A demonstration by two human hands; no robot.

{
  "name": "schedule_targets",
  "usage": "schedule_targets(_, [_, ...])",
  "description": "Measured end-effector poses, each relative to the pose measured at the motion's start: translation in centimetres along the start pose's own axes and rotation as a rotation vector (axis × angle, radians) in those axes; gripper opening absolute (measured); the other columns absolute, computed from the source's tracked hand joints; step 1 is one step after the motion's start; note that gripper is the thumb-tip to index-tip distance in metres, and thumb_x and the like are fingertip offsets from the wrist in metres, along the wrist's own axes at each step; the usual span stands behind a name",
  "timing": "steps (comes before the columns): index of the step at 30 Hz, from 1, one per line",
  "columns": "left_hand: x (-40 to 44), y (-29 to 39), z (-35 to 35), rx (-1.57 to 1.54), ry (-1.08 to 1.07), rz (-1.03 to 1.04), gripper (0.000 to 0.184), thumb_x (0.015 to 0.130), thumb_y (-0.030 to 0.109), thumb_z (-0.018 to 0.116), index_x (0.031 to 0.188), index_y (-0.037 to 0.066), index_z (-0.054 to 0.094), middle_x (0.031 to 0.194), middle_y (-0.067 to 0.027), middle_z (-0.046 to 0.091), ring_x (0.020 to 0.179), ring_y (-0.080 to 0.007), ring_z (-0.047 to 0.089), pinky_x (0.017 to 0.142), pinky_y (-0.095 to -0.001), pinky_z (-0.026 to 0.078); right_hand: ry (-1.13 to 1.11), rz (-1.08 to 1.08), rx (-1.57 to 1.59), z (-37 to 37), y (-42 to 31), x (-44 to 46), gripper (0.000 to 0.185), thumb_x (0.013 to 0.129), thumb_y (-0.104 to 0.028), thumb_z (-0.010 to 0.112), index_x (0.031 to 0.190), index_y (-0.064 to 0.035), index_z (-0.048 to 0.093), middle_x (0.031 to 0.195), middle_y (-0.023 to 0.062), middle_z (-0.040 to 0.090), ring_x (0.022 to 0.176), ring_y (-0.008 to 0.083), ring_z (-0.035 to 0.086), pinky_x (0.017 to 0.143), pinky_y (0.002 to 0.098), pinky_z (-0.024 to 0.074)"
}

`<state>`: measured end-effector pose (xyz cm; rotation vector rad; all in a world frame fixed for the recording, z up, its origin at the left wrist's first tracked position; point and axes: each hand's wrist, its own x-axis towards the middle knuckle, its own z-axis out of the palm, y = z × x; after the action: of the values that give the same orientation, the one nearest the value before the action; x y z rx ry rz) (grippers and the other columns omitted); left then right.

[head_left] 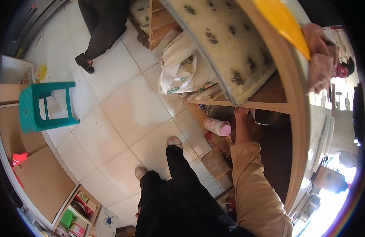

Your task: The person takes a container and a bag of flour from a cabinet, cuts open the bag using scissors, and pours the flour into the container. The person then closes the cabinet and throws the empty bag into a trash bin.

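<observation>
My right hand [241, 113] reaches under the counter, with a tan sleeve [247, 166] behind it. It is at a wooden rail [245, 104], just below the lower end of a cream panel with dark paw prints [230, 39]. Its fingers are mostly hidden there, so any grip is unclear. Close to it are the curved shiny rim [264, 123] of some vessel and a white bottle with a pink cap [217, 126]. Only a sliver of my left hand [138, 213] shows, low beside my black trousers; its fingers are too hidden to read.
A white plastic bag [180, 69] bulges from the shelf. On the tiled floor [131, 102] stands a green stool [46, 106]. Another person's dark-clothed leg [105, 35] is at the far end. Cabinets [44, 177] line the left; a cardboard box [216, 162] lies near my foot.
</observation>
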<state>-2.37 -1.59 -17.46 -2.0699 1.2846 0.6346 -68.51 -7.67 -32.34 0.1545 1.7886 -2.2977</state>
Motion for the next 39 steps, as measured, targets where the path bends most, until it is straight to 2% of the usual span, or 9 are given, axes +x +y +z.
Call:
schedule_targets(3, [-0.3, 0.6, -0.6, 0.006, 0.006, 0.064, 0.059, 0.078, 0.038, 0.07, 0.13, 0.019, 0.049, 0.121, -0.0092, 0.052, 0.113, -0.0314, 0.052, 0.094, -0.0439, 0.041, -0.276, -0.042, 0.202, -1.8, -2.7, -1.5, 0.033, 0.095, -0.021, 0.057, 0.125, -0.0081, 0.05, 0.123, 0.0045, 0.055, 0.112, 0.017, 0.053, 0.094, 0.0326, 0.046])
schedule_targets(7, [-0.8, 1.3, -1.6, -0.008, 0.007, 0.199, 0.059, 0.078, 0.038, 0.071, 0.128, 0.017, 0.05, 0.12, -0.0097, 0.052, 0.112, -0.0314, 0.052, 0.093, -0.044, 0.041, -0.067, 0.024, -0.491, 2.0, -8.7, -11.3, 0.021, 0.098, -0.03, 0.054, 0.099, -0.0089, 0.056, 0.076, -0.002, 0.051, 0.068, 0.0077, 0.046, 0.062, 0.0225, 0.0384])
schedule_targets(8, [-0.9, 1.4, -2.1, -0.022, 0.009, 0.252, 0.059, 0.078, 0.038, 0.072, 0.127, 0.016, 0.05, 0.12, -0.0098, 0.052, 0.112, -0.0314, 0.052, 0.093, -0.044, 0.041, -0.116, 0.075, -0.308, 1.8, -8.2, -13.1, 0.023, 0.098, -0.032, 0.054, 0.092, -0.01, 0.054, 0.063, -0.004, 0.045, 0.056, 0.0061, 0.041, 0.051, 0.02, 0.0337])
schedule_targets(12, [-1.9, 1.8, -4.7, -0.181, 0.011, 0.561, 0.058, 0.077, 0.037, 0.073, 0.126, 0.014, 0.051, 0.118, -0.0104, 0.053, 0.11, -0.0315, 0.053, 0.092, -0.0441, 0.041, -0.061, 0.155, -0.17, 3.5, -12.3, -21.7, 0.026, 0.1, -0.036, 0.05, 0.09, -0.0124, 0.053, 0.065, -0.007, 0.043, 0.057, 0.0035, 0.038, 0.051, 0.0216, 0.0292])
schedule_targets(20, [-11.5, 6.0, -16.6, -0.645, 0.382, 1.642, 0.058, 0.075, 0.035, 0.076, 0.122, 0.01, 0.052, 0.116, -0.0114, 0.054, 0.107, -0.0317, 0.053, 0.091, -0.0443, 0.041, -0.064, 0.3, 0.294, 5.2, -26.6, -47.4, 0.021, 0.102, -0.028, 0.047, 0.097, -0.0089, 0.054, 0.076, -0.007, 0.048, 0.063, 0.0043, 0.035, 0.06, 0.0221, 0.0316])
schedule_targets(23, [-15.9, 3.3, -22.1, -0.501, 0.475, 1.872, 0.049, 0.07, 0.029, 0.083, 0.103, 0.004, 0.057, 0.099, -0.0107, 0.058, 0.094, -0.0307, 0.054, 0.086, -0.0443, 0.038, -0.066, 0.285, 0.289, 2.9, -31.5, -56.1, 0.022, 0.102, -0.029, 0.047, 0.099, -0.008, 0.054, 0.077, -0.006, 0.049, 0.065, 0.0037, 0.039, 0.063, 0.0211, 0.0352])
schedule_targets(32, [-23.0, -7.5, -20.9, -0.354, 0.002, 2.132, 0.04, 0.066, 0.015, 0.086, 0.097, 0.007, 0.062, 0.092, -0.0064, 0.067, 0.09, -0.0274, 0.059, 0.089, -0.0433, 0.04, 0.189, 0.15, 0.066, -8.6, -42.3, -72.3, 0.03, 0.102, -0.03, 0.047, 0.092, -0.003, 0.054, 0.076, -0.0032, 0.048, 0.071, 0.0054, 0.041, 0.063, 0.023, 0.0366])
schedule_targets(33, [-24.6, -7.6, -19.7, -0.408, 0.04, 2.178, 0.039, 0.059, 0.009, 0.089, 0.091, 0.006, 0.066, 0.086, -0.0078, 0.067, 0.084, -0.0256, 0.062, 0.078, -0.0366, 0.048, 0.234, 0.096, 0.065, -10.4, -43.0, -73.0, 0.028, 0.101, -0.03, 0.048, 0.087, -0.0065, 0.051, 0.076, -0.0046, 0.045, 0.069, 0.0044, 0.04, 0.062, 0.0219, 0.0361])
schedule_targets(39, [-33.8, -6.8, -15.1, -0.304, -0.257, 2.309, 0.019, 0.073, 0.006, 0.079, 0.084, 0.005, 0.064, 0.086, -0.0083, 0.068, 0.079, -0.0267, 0.064, 0.074, -0.0369, 0.049, 0.313, -0.038, -0.037, -20.1, -46.7, -75.0, 0.023, 0.1, -0.029, 0.052, 0.089, -0.009, 0.053, 0.077, -0.0072, 0.048, 0.069, 0.0022, 0.043, 0.063, 0.0202, 0.0374])
